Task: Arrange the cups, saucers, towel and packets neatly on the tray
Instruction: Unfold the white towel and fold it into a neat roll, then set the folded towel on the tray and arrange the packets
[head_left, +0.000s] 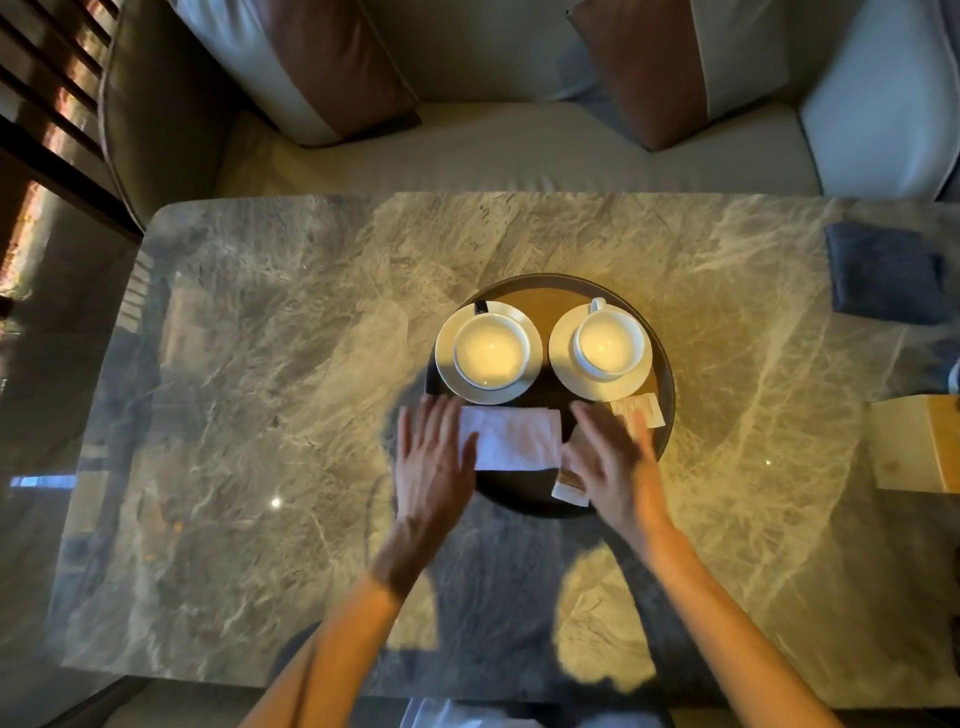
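We see a round dark tray (668, 395) on the marbled grey table (260, 364), with two white cups side by side on its far half. The left cup (491, 351) sits on its saucer (445, 364), and the right cup (608, 343) on its own saucer (563, 361) with its handle pointing away from us. A folded white towel (514, 439) lies across the near half of the tray, just in front of the saucers. The left hand (434, 457) lies flat at the towel's left end, its fingers (423, 421) straight and together, gripping nothing. The right hand (608, 457), blurred, is over the towel's right end, its fingers (589, 415) spread and straight, with no grip that we can make out. One pale packet (644, 408) lies beside the right saucer near the tray's right rim, and a second packet (570, 487) lies at the near rim by the right thumb. Both carry brownish print that we cannot read. At the table's right edge are a dark blue cloth (883, 273) and a light wooden box (914, 441). A sofa (493, 150) with cushions stands beyond the table.
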